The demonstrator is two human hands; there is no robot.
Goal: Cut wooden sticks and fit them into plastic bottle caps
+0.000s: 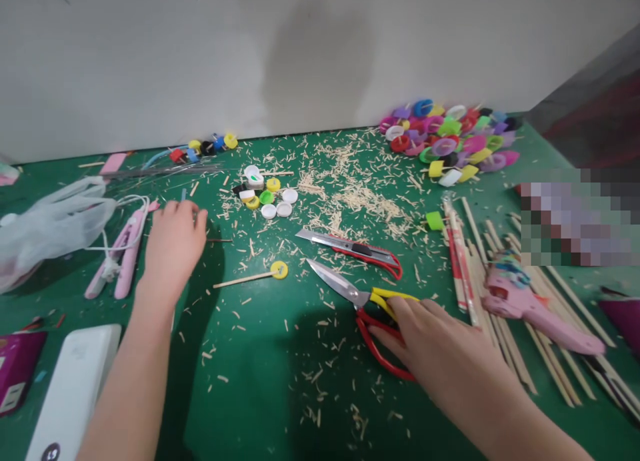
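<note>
My right hand (pixel 425 341) has its fingers at the handles of a pair of scissors (pixel 367 308) with one yellow and one red grip, blades part open and pointing up-left. On the left, my left hand (pixel 175 238) is bent down at the table with its fingertips hidden. A small bluish strip (pixel 183 194) shows just beyond its fingers, and a thin brown stick (pixel 220 240) shows at its right. Between the hands lies a wooden stick (pixel 243 280) with a yellow bottle cap (pixel 279 270) on its end. Above the scissors rests a red-handled utility knife (pixel 350 249).
Colourful caps on sticks (pixel 450 141) are heaped at the back right. Loose caps (pixel 267 196) sit mid-table among wood shavings (pixel 345 198). Right: wooden sticks (pixel 505 341), a pink glue gun (pixel 540 308). Left: a pink flat iron (pixel 127 254), plastic bag (pixel 55 224), white power bank (pixel 75 388).
</note>
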